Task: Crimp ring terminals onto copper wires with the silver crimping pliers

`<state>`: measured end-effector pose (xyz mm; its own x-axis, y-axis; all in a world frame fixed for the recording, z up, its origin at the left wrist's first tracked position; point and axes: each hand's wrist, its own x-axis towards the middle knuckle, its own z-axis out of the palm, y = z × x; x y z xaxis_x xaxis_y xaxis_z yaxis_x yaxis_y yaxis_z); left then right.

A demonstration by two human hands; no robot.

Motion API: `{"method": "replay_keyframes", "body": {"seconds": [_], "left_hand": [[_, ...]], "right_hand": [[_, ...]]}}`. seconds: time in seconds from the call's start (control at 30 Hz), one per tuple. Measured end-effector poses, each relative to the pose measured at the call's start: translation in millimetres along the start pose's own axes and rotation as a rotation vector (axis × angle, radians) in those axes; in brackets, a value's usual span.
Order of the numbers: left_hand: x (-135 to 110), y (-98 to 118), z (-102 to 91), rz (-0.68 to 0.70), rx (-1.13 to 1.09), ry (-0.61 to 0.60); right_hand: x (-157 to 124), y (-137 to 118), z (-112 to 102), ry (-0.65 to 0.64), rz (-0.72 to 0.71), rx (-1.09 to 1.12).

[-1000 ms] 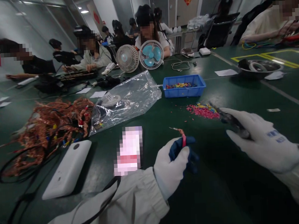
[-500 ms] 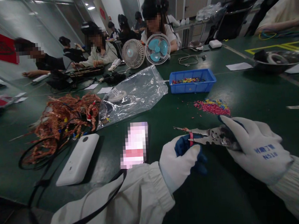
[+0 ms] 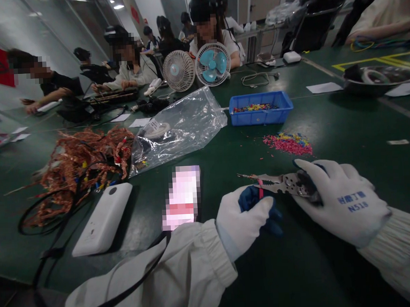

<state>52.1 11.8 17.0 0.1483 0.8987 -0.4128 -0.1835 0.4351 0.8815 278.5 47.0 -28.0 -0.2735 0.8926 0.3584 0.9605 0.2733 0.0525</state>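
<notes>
My left hand [image 3: 244, 218], in a white glove with blue fingertips, pinches a short red wire [image 3: 261, 192] upright. My right hand [image 3: 341, 201], also gloved, grips metal wire-stripping pliers [image 3: 282, 184]. The plier jaws lie across the red wire just above my left fingers, and bare copper strands stick out to the left of the jaws. Beyond the pliers, a small heap of pink and coloured insulation bits [image 3: 289, 143] lies on the green table [image 3: 344, 118].
A phone [image 3: 183, 197] and a white power bank [image 3: 103, 218] lie left of my hands. Further left is a tangle of copper wire [image 3: 78, 167], then a clear plastic bag [image 3: 179, 129]. A blue bin [image 3: 262, 109], two fans [image 3: 195, 68] and several seated people are behind.
My right hand brought the pliers from the right over to the red wire and set the jaws on it. The left hand stayed in place holding the wire.
</notes>
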Motion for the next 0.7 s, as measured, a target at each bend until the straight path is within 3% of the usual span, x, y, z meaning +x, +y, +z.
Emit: {"method": "replay_keyframes", "body": {"seconds": [0.43, 0.7], "left_hand": [[2.5, 2.0, 4.1, -0.033, -0.093, 0.002], [2.5, 4.4, 5.4, -0.089, -0.085, 0.058]], "right_hand": [[-2.1, 1.1, 3.2, 0.037, -0.149, -0.048], [3.0, -4.8, 1.7, -0.002, -0.118, -0.081]]}}
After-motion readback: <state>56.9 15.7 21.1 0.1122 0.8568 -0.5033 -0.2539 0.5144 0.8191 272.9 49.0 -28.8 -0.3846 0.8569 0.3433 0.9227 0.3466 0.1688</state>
